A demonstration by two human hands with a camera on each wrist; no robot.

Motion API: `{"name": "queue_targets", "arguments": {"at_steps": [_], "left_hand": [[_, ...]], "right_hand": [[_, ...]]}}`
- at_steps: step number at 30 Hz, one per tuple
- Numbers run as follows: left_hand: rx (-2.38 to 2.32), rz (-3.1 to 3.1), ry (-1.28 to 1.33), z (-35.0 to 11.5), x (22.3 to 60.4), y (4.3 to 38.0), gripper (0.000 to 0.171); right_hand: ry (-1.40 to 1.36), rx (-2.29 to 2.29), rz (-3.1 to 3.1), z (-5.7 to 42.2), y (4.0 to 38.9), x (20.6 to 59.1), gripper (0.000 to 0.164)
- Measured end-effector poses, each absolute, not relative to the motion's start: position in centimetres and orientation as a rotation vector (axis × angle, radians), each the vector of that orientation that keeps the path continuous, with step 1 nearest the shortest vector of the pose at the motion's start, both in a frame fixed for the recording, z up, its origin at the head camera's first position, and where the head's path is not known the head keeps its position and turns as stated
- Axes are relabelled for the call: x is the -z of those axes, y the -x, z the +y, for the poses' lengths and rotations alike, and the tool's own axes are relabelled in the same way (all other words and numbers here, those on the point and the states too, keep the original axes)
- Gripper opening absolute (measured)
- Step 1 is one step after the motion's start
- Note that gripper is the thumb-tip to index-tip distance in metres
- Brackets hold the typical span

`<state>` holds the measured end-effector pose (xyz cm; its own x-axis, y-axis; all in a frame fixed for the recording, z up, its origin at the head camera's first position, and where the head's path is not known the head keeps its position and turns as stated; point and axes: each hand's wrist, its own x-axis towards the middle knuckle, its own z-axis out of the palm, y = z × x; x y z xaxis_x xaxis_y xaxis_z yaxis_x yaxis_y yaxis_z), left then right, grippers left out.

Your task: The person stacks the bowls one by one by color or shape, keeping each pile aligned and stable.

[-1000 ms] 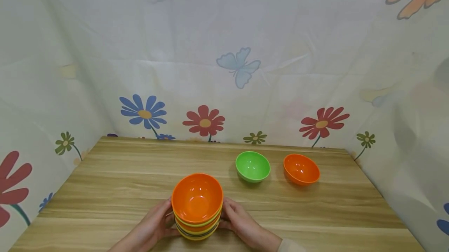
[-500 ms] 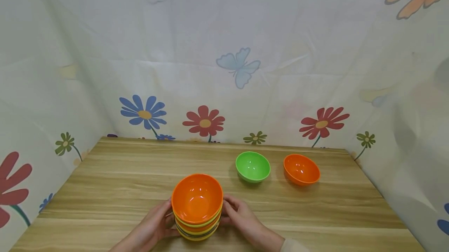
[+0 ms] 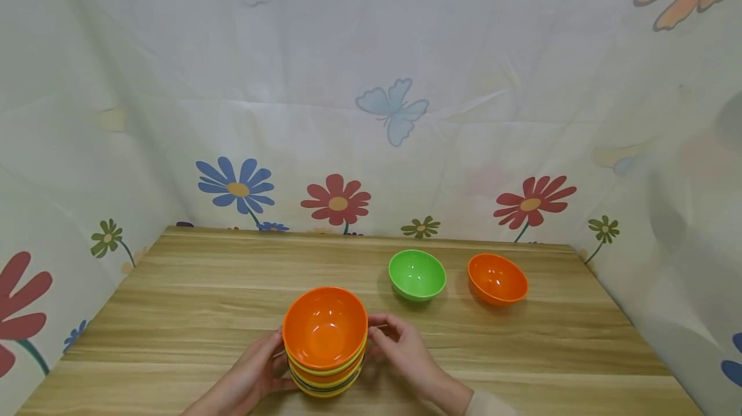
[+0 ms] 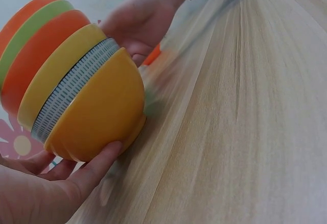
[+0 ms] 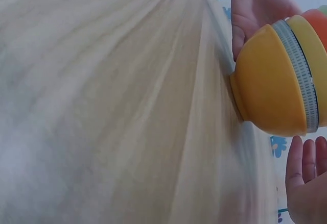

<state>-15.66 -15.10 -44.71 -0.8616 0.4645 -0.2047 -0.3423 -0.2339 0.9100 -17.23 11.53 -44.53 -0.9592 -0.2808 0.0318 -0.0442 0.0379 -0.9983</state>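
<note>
A stack of several nested bowls stands at the near middle of the table, topped by an orange bowl. In the left wrist view its layers show: orange, green, orange, yellow, a patterned bowl, and a yellow bowl at the bottom. My left hand holds the stack's left side, its thumb against the bottom bowl and fingers curled round the far side. On the right, my right hand is loosely extended beside the stack; the right wrist view shows straight fingers close to the bowls' rims.
A green bowl sits behind and right of the stack, and another orange bowl stands farther right. The wooden table ends at a fabric backdrop printed with flowers and butterflies.
My right hand has loosened from the stack's side, its fingers straightening and its wrist shifting slightly right. The left hand and the bowls have stayed in place.
</note>
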Motion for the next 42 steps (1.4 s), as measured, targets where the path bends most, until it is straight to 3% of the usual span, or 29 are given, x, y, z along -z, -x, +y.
{"name": "queue_targets", "arguments": {"at_steps": [8,26,42], "left_hand": [[-2.134,1.495,-0.187,-15.3,44.9,15.7,0.061],[-2.147,1.466,-0.242,-15.5,45.3,15.7,0.048],[-2.143,1.525,-0.191,-15.2,45.0,15.6,0.059]], "right_hand": [[0.376,1.96,2.273,11.9,18.3,43.4,0.027],[0.742,1.654,2.559,14.2,21.4,41.4,0.019],[0.835,1.397,2.85,16.5,23.7,39.0,0.015]]}}
